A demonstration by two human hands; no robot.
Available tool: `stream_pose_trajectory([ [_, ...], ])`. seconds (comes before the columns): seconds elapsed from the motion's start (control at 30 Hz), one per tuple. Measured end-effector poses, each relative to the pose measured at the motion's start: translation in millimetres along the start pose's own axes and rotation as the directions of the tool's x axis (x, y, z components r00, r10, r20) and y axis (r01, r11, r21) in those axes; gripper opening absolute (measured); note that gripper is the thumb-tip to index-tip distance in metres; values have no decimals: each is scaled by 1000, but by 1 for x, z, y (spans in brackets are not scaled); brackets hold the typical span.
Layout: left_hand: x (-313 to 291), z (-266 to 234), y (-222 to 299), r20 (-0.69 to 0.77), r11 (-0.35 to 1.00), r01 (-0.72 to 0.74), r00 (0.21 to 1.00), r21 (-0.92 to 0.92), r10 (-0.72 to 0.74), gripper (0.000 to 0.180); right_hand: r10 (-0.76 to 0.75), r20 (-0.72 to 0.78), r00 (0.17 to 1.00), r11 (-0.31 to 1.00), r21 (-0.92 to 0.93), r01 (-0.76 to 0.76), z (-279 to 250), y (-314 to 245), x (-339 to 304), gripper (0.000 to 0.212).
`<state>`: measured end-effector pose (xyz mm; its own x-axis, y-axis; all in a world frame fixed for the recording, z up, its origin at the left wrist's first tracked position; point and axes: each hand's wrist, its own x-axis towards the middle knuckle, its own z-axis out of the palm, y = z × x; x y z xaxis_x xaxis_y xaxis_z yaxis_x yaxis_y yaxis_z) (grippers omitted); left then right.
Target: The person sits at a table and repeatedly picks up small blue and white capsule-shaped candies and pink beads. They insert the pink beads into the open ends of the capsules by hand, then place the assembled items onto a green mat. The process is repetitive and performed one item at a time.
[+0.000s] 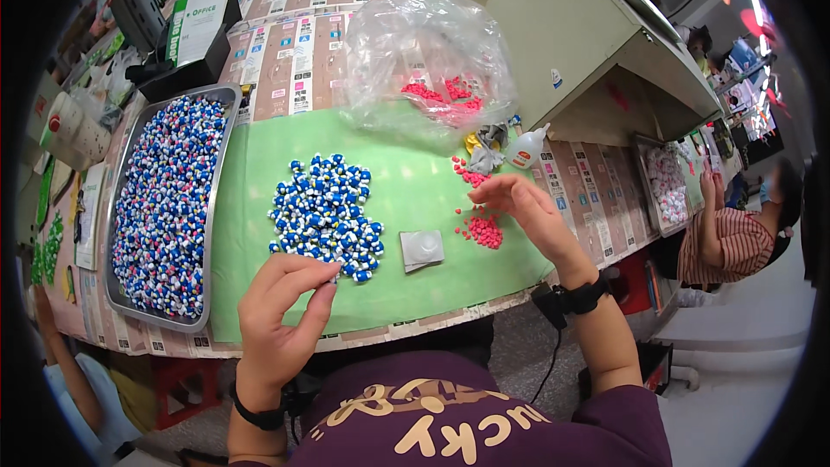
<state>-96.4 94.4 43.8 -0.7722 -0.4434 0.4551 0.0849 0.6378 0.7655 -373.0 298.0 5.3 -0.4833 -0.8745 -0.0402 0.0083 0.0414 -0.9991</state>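
Observation:
My left hand [281, 307] hovers at the near edge of a green mat [415, 182], fingers curled beside a heap of small blue-and-white figures [326, 216]; whether it pinches one I cannot tell. My right hand [527, 212] is raised over a little pile of pink pieces [482, 229], thumb and fingers pinched together, possibly on a tiny pink piece that is too small to make out. A square white pad [422, 249] lies between the two hands.
A metal tray [216, 182] full of blue, white and pink figures stands at left. A clear plastic bag [428, 56] with pink pieces sits behind the mat, a small white glue bottle [527, 149] beside it. Another person [735, 233] works at the right.

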Motion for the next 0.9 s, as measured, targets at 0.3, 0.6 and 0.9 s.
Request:
stream_pose_trajectory([
  [0.3,1,4,6,33,1000,-15,999,-6,15,23,22,38,999,986,-163,-16,-15,11,37,46],
  [0.6,-9,3,0,-40,987,105,993,-124,-111,20,40,-54,998,928,-368,-58,-12,-7,22,23],
  [0.9,-6,6,-4,189,557,430,879,-710,-438,23,-77,-8,997,713,-699,49,18,-5,26,7],
])
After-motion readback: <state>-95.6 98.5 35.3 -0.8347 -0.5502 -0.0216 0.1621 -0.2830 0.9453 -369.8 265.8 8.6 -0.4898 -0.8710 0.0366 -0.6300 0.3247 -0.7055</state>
